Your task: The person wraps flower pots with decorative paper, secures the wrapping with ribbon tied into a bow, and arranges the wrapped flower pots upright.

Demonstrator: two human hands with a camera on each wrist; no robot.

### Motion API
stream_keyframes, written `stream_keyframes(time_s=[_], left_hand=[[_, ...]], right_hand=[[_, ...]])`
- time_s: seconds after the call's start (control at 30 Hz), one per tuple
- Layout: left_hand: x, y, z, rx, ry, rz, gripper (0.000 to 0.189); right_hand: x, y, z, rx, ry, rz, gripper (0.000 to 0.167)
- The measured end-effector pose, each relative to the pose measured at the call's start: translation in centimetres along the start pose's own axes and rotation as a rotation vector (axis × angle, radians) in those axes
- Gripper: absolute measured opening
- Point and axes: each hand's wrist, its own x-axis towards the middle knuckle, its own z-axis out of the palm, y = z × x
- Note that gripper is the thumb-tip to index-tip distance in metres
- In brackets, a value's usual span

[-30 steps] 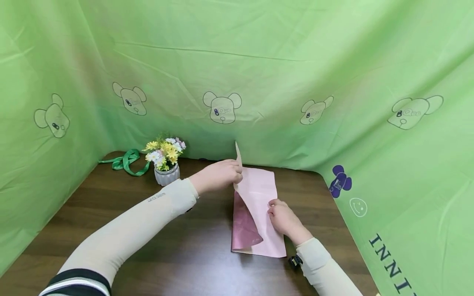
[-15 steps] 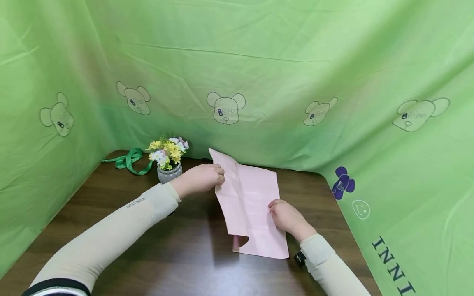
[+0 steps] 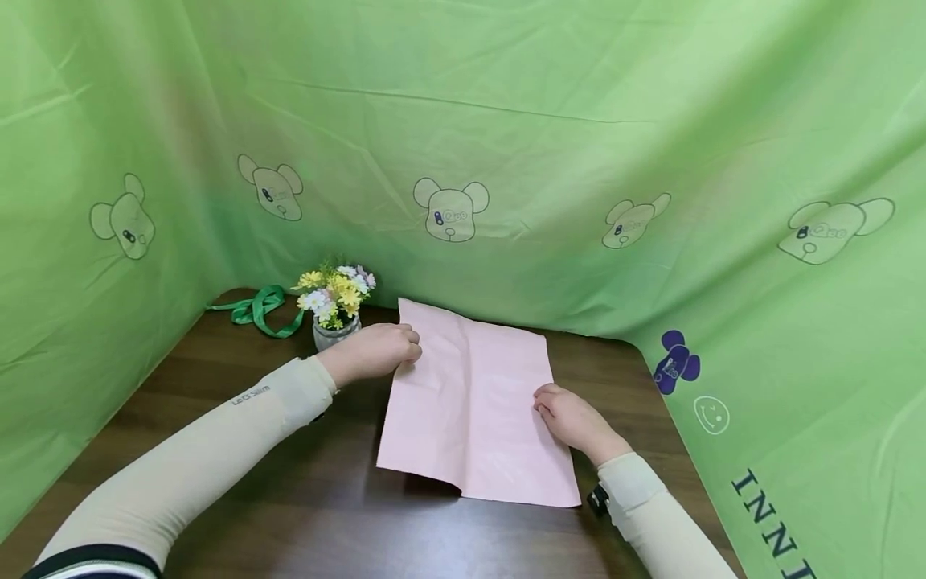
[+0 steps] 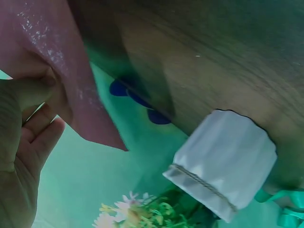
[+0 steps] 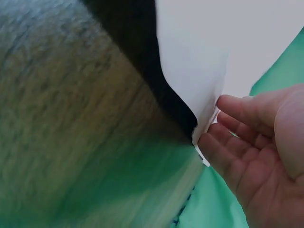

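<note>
A pink sheet of paper (image 3: 473,410) with a lengthwise crease down its middle lies spread on the table, its left half raised off the surface. My left hand (image 3: 376,352) pinches the left edge between thumb and fingers. From below, the left wrist view shows the paper's darker rose side (image 4: 57,61) at the thumb. At the right edge, my right hand (image 3: 575,418) holds the sheet. In the right wrist view the thumb and fingertips of that hand (image 5: 256,142) meet at the paper's edge (image 5: 209,114).
Just beyond my left wrist stands a flower pot (image 3: 336,331) with yellow and white flowers (image 3: 336,296). A green ribbon (image 3: 264,310) lies at the table's back left corner. A green printed curtain (image 3: 550,161) encloses the brown wooden table (image 3: 282,507) at the back and sides.
My left hand has swung the folded flap over to the left and down, so the sheet is now spread open. The right hand has stayed at the right edge.
</note>
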Motion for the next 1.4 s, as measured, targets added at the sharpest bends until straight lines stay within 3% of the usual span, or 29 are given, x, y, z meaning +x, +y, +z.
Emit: stream_keyframes(time_s=[0.37, 0.73, 0.9, 1.4], left_hand=[[-1.7, -0.7, 1.7, 0.004, -0.051, -0.031, 0.016], [-2.6, -0.4, 2.7, 0.004, -0.111, -0.018, 0.015], [-3.2, -0.6, 3.4, -0.046, -0.147, -0.054, 0.016], [-4.2, -1.0, 5.5, -0.129, -0.193, -0.065, 0.022]], right_hand=[[0.3, 0.0, -0.3, 0.013, -0.013, -0.001, 0.014], [0.4, 0.3, -1.0, 0.113, -0.069, 0.066, 0.021], [0.5, 0.3, -1.0, 0.149, -0.08, 0.092, 0.022], [0.8, 0.2, -0.4, 0.105, -0.056, 0.034, 0.021]])
